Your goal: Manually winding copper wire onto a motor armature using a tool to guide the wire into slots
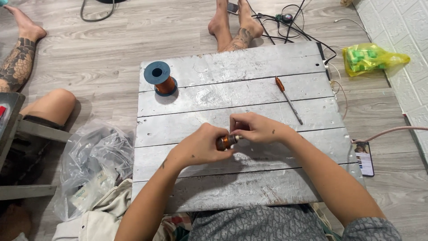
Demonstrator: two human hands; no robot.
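over the middle of the grey plank surface [276, 183], the left hand [199, 147] is wrapped around a small copper wire coil [225, 142] while the right hand [258, 128] pinches its end, both gripping it just above the boards. looks like mid-winding work on the coil. a blue spool [159, 77] and a copper-tipped rod [288, 99] sit further back.

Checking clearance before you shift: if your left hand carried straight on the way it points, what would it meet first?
Left hand points toward the right; it would almost at once meet the right hand, pinching the same small copper coil.
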